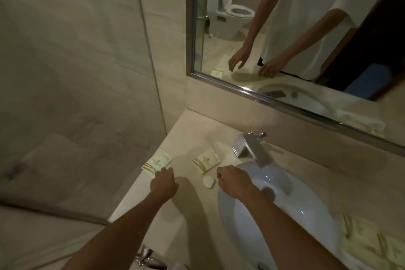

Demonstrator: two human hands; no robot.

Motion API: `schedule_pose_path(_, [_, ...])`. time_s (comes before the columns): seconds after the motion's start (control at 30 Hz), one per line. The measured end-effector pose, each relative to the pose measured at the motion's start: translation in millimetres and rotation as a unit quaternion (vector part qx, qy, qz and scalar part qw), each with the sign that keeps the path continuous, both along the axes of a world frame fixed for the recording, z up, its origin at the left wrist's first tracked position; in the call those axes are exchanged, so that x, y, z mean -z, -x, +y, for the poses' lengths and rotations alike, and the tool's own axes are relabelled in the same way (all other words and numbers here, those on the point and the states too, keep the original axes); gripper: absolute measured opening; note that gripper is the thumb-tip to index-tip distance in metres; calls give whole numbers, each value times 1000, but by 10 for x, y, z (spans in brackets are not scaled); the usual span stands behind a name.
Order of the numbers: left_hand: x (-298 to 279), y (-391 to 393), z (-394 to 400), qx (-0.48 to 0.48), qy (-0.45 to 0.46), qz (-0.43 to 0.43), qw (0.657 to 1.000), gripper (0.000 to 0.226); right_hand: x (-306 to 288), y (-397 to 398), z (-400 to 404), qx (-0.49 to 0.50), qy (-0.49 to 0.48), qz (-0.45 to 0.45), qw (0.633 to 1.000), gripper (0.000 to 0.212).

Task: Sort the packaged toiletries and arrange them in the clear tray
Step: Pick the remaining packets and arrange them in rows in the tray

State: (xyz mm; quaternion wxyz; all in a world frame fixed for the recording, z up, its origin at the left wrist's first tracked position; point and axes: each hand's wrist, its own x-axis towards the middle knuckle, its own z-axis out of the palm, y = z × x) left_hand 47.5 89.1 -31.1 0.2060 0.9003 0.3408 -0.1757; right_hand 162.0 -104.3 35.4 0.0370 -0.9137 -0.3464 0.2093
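One large mirror [306,28] hangs above the counter and reflects one toilet, a person in a white printed shirt and both arms. One beige stone counter [192,138] runs beneath it, and set into it is one white oval basin [295,210], which holds nothing but its drain fitting. One chrome faucet [252,149] stands at the basin's far edge.

Two cream toiletry packets lie flat on the counter left of the faucet: the left packet [156,162] near the counter's left edge, the right packet [206,161] between it and the faucet. A blurred pile of similar packets [372,241] sits to the right of the basin; their count cannot be told. One small white round item [208,181] lies just beside the basin rim, in front of the right packet.

The left hand [164,183] reaches to the near corner of the left packet, fingers curled down at its edge; whether they pinch it cannot be told. The right hand [233,180] hovers over the basin's left rim with fingers loosely curled, holding nothing. A clear tray cannot be made out.
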Motion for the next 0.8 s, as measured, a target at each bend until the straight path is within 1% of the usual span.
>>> schedule_pose_path(0.1, [165,48,224,30,-48,-4,998,50,195,-10,237,12,1,27,1000,29])
schedule_pose_path(0.2, [251,26,406,48,-52,8,997,64,405,-35,379,4,21,32,999,37])
schedule_pose_path(0.27, [310,2,501,44,-47,17,998,64,511,-73,483,17,25,36,999,40])
schedule_pose_path(0.37, [402,-18,597,34,-44,18,998,50,638,-154,647,57,16,44,997,40])
schedule_pose_path(0.5, [472,-108,758,51,-70,-10,996,32,794,-256,806,111,-2,41,993,31])
schedule_pose_path(0.6, [512,-175,890,39,-73,-45,996,26,874,-301,876,151,-15,15,988,23])
schedule_pose_path(0.7, [570,-216,933,31,-86,-51,995,21,955,-339,910,167,-16,-9,986,10])
schedule_pose_path(0.73, [579,-232,931,27,-85,-48,995,18,978,-356,915,175,-17,-13,984,9])
schedule_pose_path(0.8, [581,-261,933,18,-87,-39,995,15,1014,-389,923,189,-21,-21,981,15])
